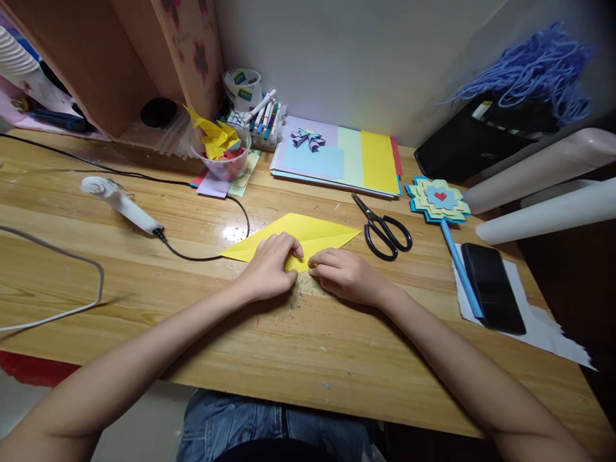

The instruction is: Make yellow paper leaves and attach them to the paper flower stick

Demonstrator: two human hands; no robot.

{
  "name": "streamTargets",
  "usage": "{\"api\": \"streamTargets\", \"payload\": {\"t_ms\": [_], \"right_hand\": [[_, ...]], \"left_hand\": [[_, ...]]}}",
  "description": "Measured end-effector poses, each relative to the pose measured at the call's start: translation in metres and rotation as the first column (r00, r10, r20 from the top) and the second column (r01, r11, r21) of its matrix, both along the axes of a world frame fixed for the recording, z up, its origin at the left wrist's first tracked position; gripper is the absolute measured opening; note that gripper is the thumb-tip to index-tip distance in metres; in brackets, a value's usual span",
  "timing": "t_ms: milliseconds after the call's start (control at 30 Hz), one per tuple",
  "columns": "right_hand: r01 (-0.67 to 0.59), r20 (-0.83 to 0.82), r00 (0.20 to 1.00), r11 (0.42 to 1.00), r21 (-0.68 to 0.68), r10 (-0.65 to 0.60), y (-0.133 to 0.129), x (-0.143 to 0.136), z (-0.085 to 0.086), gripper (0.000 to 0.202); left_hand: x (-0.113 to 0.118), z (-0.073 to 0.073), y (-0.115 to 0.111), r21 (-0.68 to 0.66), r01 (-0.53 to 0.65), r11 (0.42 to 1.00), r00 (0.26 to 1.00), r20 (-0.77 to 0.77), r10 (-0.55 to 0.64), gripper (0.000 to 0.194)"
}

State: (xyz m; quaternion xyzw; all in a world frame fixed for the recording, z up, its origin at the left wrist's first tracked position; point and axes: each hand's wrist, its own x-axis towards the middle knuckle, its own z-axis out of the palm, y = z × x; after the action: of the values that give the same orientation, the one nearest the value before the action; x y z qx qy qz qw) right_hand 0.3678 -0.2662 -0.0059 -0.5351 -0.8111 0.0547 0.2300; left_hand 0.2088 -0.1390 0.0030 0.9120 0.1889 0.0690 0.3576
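A sheet of yellow paper (pixel 320 232), with crease lines and pointed left and right ends, lies on the wooden table in front of me. My left hand (pixel 272 266) is closed at its near edge, with curled fingers on the sheet and the thumb at the edge. My right hand (pixel 346 274) has its fingertips pinched together at the near corner, just right of the left fingers. The hands partly cover that corner. Black-handled scissors (pixel 385 232) lie partly spread, right of the paper's tip.
A white glue gun (pixel 122 204) with a black cord lies left. Behind stand a clear bowl (pixel 221 168) of paper pieces, markers (pixel 264 115) and stacked coloured paper (pixel 378 160). At right are a paper flower (pixel 439 197) on a blue stem and a black phone (pixel 493 289).
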Motion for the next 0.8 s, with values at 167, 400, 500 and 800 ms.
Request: {"api": "streamTargets", "payload": {"t_ms": [167,400,500,800], "right_hand": [[0.056,-0.038,0.998,0.998,0.015,-0.055,0.0,-0.001,-0.003,0.016],[0.06,0.154,0.984,0.984,0.169,-0.087,0.005,-0.009,-0.005,0.02],[0.099,0.103,0.987,0.978,0.185,-0.119,0.007,-0.012,-0.004,0.018],[0.236,-0.249,0.946,0.968,0.09,-0.208,0.006,-0.018,0.01,0.008]], "left_hand": [[-0.007,0.001,0.005,0.011,0.09,0.996,0.996,0.022,-0.09,0.026],[-0.012,0.006,0.007,0.177,0.152,0.972,0.983,0.073,-0.167,0.019],[-0.012,0.006,0.01,0.288,0.191,0.938,0.97,0.089,-0.225,0.016],[-0.015,0.015,0.007,0.363,0.118,0.924,0.936,0.271,-0.226,0.011]]}}
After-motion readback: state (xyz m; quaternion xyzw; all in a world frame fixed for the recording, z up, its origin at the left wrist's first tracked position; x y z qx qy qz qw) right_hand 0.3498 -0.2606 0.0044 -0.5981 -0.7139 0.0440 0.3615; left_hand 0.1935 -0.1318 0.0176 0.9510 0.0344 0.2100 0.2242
